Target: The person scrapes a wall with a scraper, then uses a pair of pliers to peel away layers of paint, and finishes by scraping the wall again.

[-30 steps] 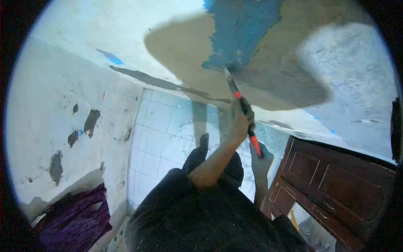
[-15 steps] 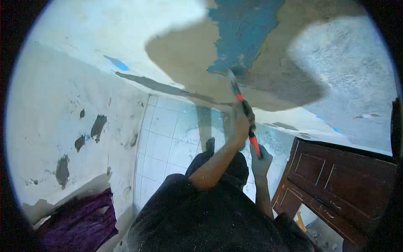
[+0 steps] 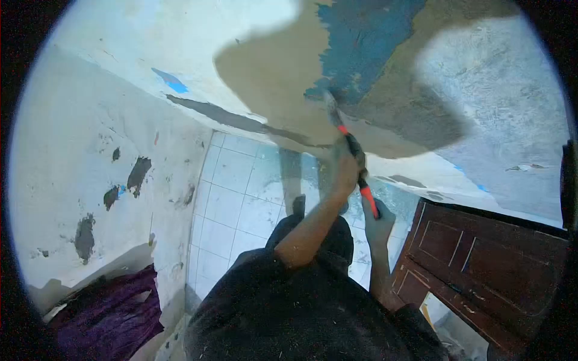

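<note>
A scraper with a red and black handle (image 3: pixel 368 197) slants up toward the wall, its metal blade (image 3: pixel 332 108) against the lower edge of a blue patch (image 3: pixel 355 51). My left hand (image 3: pixel 345 167) is wrapped round the upper part of the handle, just below the blade. Lower down, my right hand (image 3: pixel 379 219) grips the handle's end. Pale, partly shadowed wall (image 3: pixel 265 78) surrounds the blue patch, whose edges are ragged.
Dark brown wooden doors (image 3: pixel 494 259) stand at the lower right. White floor tiles (image 3: pixel 229 198) lie below. On the left, a wall (image 3: pixel 78 150) has grey bare spots, with purple cloth (image 3: pixel 114 313) beneath. A small blue spot (image 3: pixel 174 84) marks the upper wall.
Both hands and the scraper have shifted slightly, the handle's lower end moving a little up and right. The view has moved a little, and the blue patch appears farther right.
</note>
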The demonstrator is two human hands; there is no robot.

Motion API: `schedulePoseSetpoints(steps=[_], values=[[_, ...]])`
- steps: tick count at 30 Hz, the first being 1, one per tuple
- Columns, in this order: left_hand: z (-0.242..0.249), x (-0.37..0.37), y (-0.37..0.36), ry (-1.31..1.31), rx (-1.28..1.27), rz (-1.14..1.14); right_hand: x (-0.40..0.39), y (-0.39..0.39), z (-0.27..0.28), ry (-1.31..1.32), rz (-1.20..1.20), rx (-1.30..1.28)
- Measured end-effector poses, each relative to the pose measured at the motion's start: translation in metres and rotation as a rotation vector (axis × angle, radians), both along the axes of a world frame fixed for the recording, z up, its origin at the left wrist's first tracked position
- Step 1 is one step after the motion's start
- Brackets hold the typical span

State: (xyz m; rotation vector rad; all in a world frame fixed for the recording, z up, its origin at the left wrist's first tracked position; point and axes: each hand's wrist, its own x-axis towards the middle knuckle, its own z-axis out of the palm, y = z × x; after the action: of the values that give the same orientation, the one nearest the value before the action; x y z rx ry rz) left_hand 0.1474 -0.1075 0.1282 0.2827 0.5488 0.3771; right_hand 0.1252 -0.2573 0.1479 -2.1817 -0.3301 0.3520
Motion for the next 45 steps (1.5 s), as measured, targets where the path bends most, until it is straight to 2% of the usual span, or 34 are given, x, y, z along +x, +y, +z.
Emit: schedulePoseSetpoints(steps=[2,3,6,7,8,10,12,13,14,17,19,20,22,26,27,28,31,34,35,38,40,42,43,45], values=[[-0.005,-0.003,0.017,0.124,0.134,0.107,0.003,0.014,0.006,-0.002,0.094,-0.024],[0.008,-0.008,0.024,0.14,0.143,0.096,0.003,0.014,-0.006,-0.038,0.098,-0.022],[0.025,-0.01,0.015,0.179,0.071,0.066,-0.003,0.009,0.005,-0.026,0.069,0.007],[0.018,-0.005,0.006,0.189,0.164,0.035,-0.003,0.001,0.006,-0.012,0.067,0.028],[0.01,-0.004,0.002,0.052,0.176,0.041,-0.003,-0.004,0.008,-0.018,0.061,0.012],[0.031,-0.004,0.006,0.125,0.123,0.108,0.002,0.0,0.013,-0.012,0.083,0.002],[0.009,-0.003,0.027,0.167,0.061,0.15,0.004,0.023,0.017,-0.029,0.114,-0.031],[0.013,-0.009,0.042,0.202,0.008,0.195,0.006,0.034,0.019,-0.053,0.145,-0.053],[0.019,-0.015,0.051,0.119,0.046,0.237,0.008,0.038,0.009,-0.084,0.185,-0.015],[0.023,-0.017,0.042,0.116,0.004,0.189,0.004,0.029,0.001,-0.086,0.153,0.0],[0.008,-0.009,0.019,0.151,0.061,0.052,0.001,0.009,0.0,-0.057,0.096,0.025],[0.008,0.001,-0.001,0.31,0.195,0.11,0.0,0.0,0.0,-0.121,0.079,-0.026],[0.029,0.001,-0.007,0.148,0.094,0.031,-0.003,-0.012,0.007,-0.067,-0.034,-0.039],[0.031,0.001,0.013,0.137,0.054,0.138,0.007,0.006,0.017,-0.11,0.051,-0.069],[0.026,-0.003,0.02,0.118,0.06,0.166,0.007,0.013,0.013,-0.105,0.089,0.057],[0.023,-0.004,0.022,0.099,0.067,0.191,0.005,0.02,0.024,-0.061,0.088,-0.057],[0.026,-0.004,0.02,0.068,0.069,0.178,0.003,0.011,0.022,-0.06,0.087,-0.064],[0.039,0.002,0.003,0.148,-0.023,0.081,0.005,-0.003,0.024,-0.077,0.024,0.001],[0.027,0.002,0.0,0.059,0.13,0.092,0.006,-0.002,0.023,-0.069,0.045,-0.031],[0.008,-0.002,0.019,0.048,0.041,0.16,0.01,0.016,0.028,-0.07,0.093,-0.069],[0.028,-0.008,0.022,0.078,0.028,0.18,0.004,0.019,0.028,-0.075,0.118,-0.079],[0.035,-0.009,0.019,0.141,0.017,0.143,-0.002,0.017,0.028,-0.077,0.069,0.034],[0.04,-0.008,0.015,0.139,0.02,0.137,-0.001,0.006,0.024,-0.133,0.074,-0.045],[0.048,-0.005,0.005,0.111,0.062,0.053,0.0,-0.004,0.027,-0.101,0.049,-0.041]])
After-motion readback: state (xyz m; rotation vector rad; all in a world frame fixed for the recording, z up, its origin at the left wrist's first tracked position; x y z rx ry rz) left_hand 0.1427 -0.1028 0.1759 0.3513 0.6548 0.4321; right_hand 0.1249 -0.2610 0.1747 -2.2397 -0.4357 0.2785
